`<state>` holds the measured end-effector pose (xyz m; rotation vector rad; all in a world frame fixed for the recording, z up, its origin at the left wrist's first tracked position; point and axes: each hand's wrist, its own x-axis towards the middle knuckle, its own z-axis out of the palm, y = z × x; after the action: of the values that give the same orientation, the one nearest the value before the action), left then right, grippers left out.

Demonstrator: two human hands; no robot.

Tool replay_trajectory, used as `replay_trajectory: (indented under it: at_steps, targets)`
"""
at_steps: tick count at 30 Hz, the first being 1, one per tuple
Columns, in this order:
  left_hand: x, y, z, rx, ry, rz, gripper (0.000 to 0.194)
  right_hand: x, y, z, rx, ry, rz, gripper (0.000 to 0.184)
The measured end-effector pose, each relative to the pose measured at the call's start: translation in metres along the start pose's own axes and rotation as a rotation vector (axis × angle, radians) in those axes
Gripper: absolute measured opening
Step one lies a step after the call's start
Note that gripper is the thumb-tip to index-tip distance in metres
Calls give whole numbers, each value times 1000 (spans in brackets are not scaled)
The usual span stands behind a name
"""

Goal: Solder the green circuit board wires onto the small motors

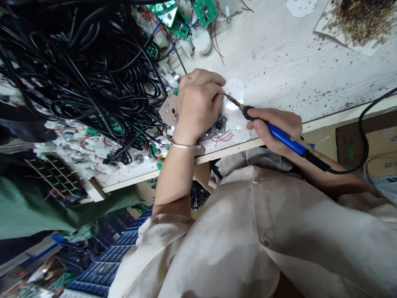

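Observation:
My right hand (pixel 274 126) is closed round a blue soldering iron (pixel 283 138). The iron's tip points left and reaches the fingertips of my left hand (pixel 200 99), over a white LED board (pixel 235 93) lying on the bench. My left hand is curled with its fingertips pinched together; whatever they hold is hidden. Beside its wrist sits a pinkish octagonal LED board (pixel 169 109). Below the palm, a green circuit board (pixel 221 123) with red and black wires shows in part. Another white LED board (pixel 240 131) lies near the bench's front edge.
A large heap of black cables (pixel 102 78) covers the left of the bench. White motor-like parts (pixel 201 40) and green circuit boards (pixel 204 11) are piled at the back. Dark crumbs (pixel 361 18) lie on a sheet at the back right. The iron's cord (pixel 362 128) loops off to the right.

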<state>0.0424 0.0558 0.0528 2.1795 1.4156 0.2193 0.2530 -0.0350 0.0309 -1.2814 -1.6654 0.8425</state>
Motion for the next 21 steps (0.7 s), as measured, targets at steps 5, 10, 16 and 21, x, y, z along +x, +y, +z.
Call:
replay_trajectory:
  at_steps: [5,10,16,21]
  targets:
    - [-1,0,0,31,31,23,24,-5,-7,-3,70,58,136,29]
    - [-1,-1,0,33,54,40,22,-4,-3,0,53,41,89,28]
    - [0,-3,3,90,50,74,23,8,9,11,-46,-1,-198,38]
    - [-12,-3,-16,32,109,114,11,13,19,21,-148,-181,-160,39]
